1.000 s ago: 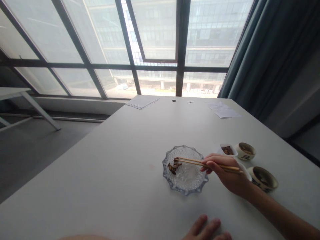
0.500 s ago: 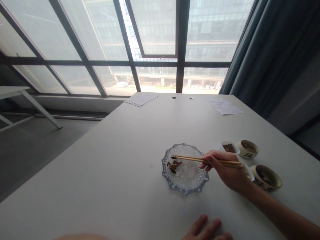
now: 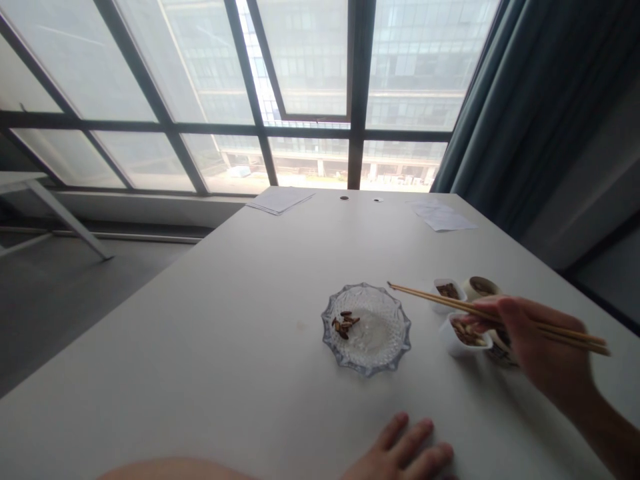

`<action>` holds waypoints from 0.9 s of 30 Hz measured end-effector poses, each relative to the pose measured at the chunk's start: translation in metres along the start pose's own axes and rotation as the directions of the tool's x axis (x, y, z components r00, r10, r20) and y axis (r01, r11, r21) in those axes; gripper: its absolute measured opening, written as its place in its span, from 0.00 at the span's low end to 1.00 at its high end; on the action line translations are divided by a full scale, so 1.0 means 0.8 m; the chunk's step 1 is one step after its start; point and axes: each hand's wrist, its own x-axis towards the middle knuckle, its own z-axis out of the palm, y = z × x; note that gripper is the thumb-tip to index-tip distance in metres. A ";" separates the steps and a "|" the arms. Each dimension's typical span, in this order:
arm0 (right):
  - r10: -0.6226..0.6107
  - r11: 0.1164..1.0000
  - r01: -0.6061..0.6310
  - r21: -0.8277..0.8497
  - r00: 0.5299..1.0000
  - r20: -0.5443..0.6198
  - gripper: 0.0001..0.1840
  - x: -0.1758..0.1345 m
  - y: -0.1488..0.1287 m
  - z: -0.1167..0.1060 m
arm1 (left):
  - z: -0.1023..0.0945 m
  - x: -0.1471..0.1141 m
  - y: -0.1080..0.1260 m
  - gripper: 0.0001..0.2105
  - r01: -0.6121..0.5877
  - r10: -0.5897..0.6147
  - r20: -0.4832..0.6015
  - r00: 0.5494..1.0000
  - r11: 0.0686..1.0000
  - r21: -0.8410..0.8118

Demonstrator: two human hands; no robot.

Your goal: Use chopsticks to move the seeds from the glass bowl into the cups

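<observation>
My right hand [image 3: 540,333] is closed round a pair of wooden chopsticks [image 3: 435,297], whose tips are together just beyond the right rim of the glass plate. Several small brown pieces [image 3: 344,325] lie on the left part of that scalloped glass plate [image 3: 369,363]. Under and beside the hand stand a white plastic tub [image 3: 457,345] of pale and brown pieces and another white tub [image 3: 437,301] of dark brown pieces. My left hand [image 3: 400,453] rests on the table at the bottom, fingers spread, touching nothing else.
Behind the tubs stands a pale round bowl [image 3: 483,287]; a second bowl [image 3: 503,353] is mostly hidden by my right hand. Paper sheets [image 3: 283,199] lie at the far left of the white table [image 3: 240,320], and more sheets [image 3: 443,217] at the far right.
My right hand has moved right with the chopsticks, and their tips have left the plate. A dark piece formerly at the tips now lies with the others. My left hand shows more.
</observation>
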 end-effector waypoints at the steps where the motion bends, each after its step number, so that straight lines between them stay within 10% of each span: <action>1: -0.023 0.999 0.019 -0.050 0.996 -0.087 0.15 -0.001 -0.002 -0.018 | -0.002 0.002 0.000 0.16 0.002 -0.002 0.008 1.000 1.000 -0.003; 6: -0.046 0.977 0.003 -0.214 0.980 -0.196 0.10 -0.005 0.001 -0.074 | -0.010 0.008 -0.002 0.15 -0.007 0.007 -0.012 1.000 1.000 0.001; 11: -0.029 0.985 -0.003 -0.171 0.982 -0.188 0.14 -0.006 -0.001 -0.073 | -0.007 0.007 -0.003 0.15 -0.016 0.016 -0.013 1.000 1.000 0.012; 16: -0.055 0.998 0.053 0.019 0.996 0.076 0.13 -0.011 -0.006 -0.029 | -0.005 0.007 -0.002 0.15 -0.012 0.012 -0.034 0.999 1.000 0.025; 20: -0.109 0.990 0.063 0.125 0.906 0.408 0.15 -0.011 0.008 0.029 | -0.008 0.009 -0.002 0.14 -0.008 0.010 -0.045 0.999 0.999 0.048; 27: -0.116 0.989 0.046 0.140 0.828 0.549 0.19 0.004 0.028 0.090 | 0.004 0.003 -0.002 0.17 -0.016 0.020 -0.049 0.999 0.996 0.083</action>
